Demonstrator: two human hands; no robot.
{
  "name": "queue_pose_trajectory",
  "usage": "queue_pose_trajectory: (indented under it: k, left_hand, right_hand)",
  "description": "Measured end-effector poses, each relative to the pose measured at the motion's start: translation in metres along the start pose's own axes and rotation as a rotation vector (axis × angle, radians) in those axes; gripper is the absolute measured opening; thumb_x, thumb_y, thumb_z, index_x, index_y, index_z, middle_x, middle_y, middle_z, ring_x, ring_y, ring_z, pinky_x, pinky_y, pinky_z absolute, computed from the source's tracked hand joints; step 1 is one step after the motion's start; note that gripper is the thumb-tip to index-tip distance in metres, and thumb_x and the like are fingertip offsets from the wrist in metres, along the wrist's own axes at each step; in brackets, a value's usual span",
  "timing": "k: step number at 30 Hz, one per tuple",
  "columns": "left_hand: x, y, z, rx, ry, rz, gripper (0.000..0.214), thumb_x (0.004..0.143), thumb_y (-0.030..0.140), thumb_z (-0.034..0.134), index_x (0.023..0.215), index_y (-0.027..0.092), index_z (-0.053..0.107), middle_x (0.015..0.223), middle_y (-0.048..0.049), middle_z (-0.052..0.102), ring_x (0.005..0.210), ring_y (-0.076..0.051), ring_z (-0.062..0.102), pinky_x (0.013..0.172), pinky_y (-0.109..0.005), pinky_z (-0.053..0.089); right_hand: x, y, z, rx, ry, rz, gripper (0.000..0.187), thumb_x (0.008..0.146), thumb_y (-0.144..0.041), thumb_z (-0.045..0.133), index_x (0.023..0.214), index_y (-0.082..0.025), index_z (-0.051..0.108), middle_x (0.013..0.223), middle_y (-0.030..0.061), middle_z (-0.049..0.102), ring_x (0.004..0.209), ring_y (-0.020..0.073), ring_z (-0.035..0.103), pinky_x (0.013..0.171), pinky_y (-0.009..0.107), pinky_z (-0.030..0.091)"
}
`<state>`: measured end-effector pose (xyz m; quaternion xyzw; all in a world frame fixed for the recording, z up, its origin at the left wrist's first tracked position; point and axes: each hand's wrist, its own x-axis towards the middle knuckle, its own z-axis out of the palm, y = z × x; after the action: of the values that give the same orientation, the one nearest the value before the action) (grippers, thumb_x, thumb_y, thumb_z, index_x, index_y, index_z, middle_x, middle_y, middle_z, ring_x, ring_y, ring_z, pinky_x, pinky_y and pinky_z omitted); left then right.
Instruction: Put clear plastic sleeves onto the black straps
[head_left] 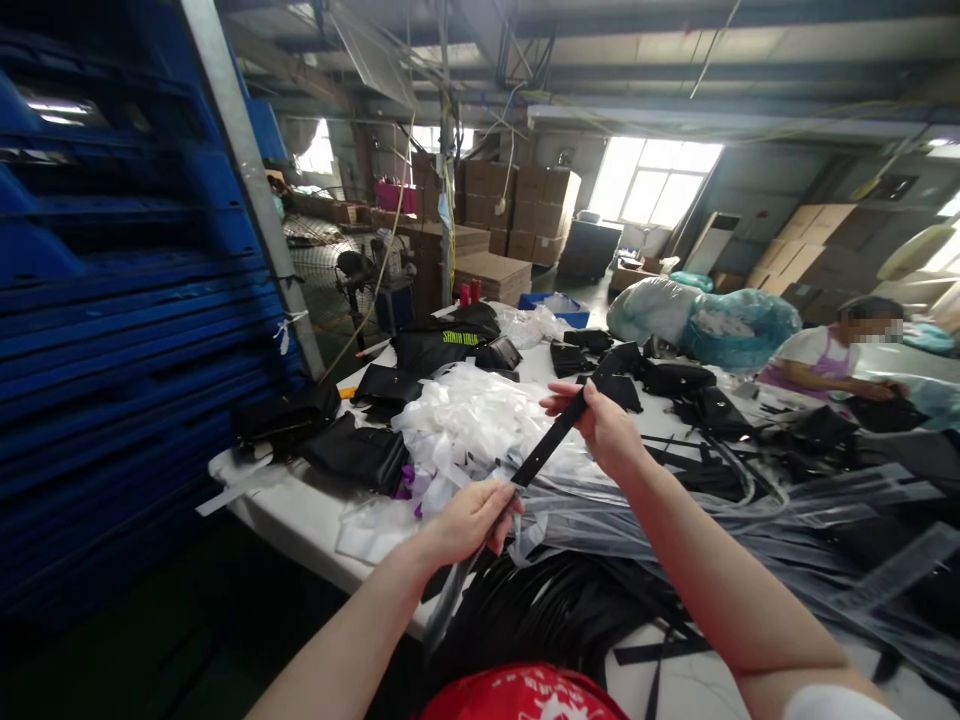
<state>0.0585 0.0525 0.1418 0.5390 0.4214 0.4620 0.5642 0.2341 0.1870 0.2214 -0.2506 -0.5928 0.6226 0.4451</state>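
Observation:
A long black strap (551, 440) runs slantwise between my two hands above the white table (300, 510). My left hand (469, 520) is closed round its lower end, where a clear plastic sleeve (450, 600) hangs down. My right hand (604, 425) pinches the strap higher up, and the upper end pokes out past my fingers. Below my hands lies a heap of black straps (562, 610), and behind them a pile of crumpled clear and white plastic wrappers (480, 420).
Stacked blue pallets (112, 300) stand as a wall on the left. Black bags (442, 345) and pouches are scattered over the table. Another person (832, 360) works at the far right end. Cardboard boxes (517, 200) and filled plastic sacks (697, 315) stand behind.

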Motion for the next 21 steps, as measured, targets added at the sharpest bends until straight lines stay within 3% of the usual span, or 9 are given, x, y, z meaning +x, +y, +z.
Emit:
queue_pose_trajectory:
  k: [5, 10, 13, 18, 21]
  left_hand:
    - [0.013, 0.023, 0.011, -0.029, -0.006, 0.045, 0.049, 0.09, 0.062, 0.047, 0.086, 0.015, 0.058, 0.048, 0.0051, 0.048, 0.039, -0.009, 0.047, 0.042, -0.019, 0.038]
    - [0.015, 0.027, 0.016, -0.014, -0.038, 0.013, 0.049, 0.09, 0.062, 0.047, 0.085, 0.015, 0.058, 0.047, 0.0058, 0.047, 0.038, -0.009, 0.045, 0.04, -0.019, 0.036]
    - [0.016, 0.025, 0.017, -0.011, -0.035, -0.005, 0.048, 0.09, 0.062, 0.047, 0.085, 0.015, 0.058, 0.047, 0.0057, 0.047, 0.039, -0.008, 0.045, 0.04, -0.018, 0.035]
    - [0.026, 0.025, 0.023, -0.008, -0.04, -0.001, 0.048, 0.089, 0.062, 0.048, 0.085, 0.015, 0.058, 0.048, 0.0048, 0.049, 0.04, -0.009, 0.046, 0.041, -0.019, 0.038]
    - [0.028, 0.03, 0.033, 0.015, 0.013, 0.015, 0.049, 0.086, 0.064, 0.051, 0.077, 0.016, 0.056, 0.05, 0.0031, 0.051, 0.043, -0.01, 0.049, 0.043, -0.021, 0.041]
  right_hand:
    - [-0.017, 0.005, 0.01, -0.043, -0.149, 0.079, 0.052, 0.09, -0.061, 0.052, 0.113, -0.018, 0.071, 0.103, 0.0111, 0.075, 0.1, 0.0249, 0.068, 0.097, 0.042, 0.045]
    - [-0.015, -0.004, -0.007, -0.012, 0.128, -0.028, 0.042, 0.085, -0.054, 0.061, 0.102, -0.017, 0.072, 0.084, 0.0085, 0.076, 0.083, 0.0214, 0.068, 0.073, 0.032, 0.049]
    - [-0.014, -0.007, -0.018, -0.01, 0.189, -0.031, 0.043, 0.087, -0.054, 0.058, 0.099, -0.016, 0.072, 0.082, 0.0097, 0.075, 0.08, 0.0215, 0.068, 0.063, 0.029, 0.044]
    - [-0.028, 0.004, -0.009, -0.087, 0.053, -0.002, 0.043, 0.086, -0.055, 0.059, 0.101, -0.018, 0.074, 0.095, 0.0082, 0.075, 0.09, 0.0199, 0.066, 0.072, 0.028, 0.046]
    - [-0.042, 0.019, 0.009, -0.127, -0.129, 0.063, 0.048, 0.081, -0.061, 0.062, 0.098, -0.017, 0.075, 0.079, 0.0031, 0.071, 0.074, 0.0158, 0.063, 0.07, 0.027, 0.047]
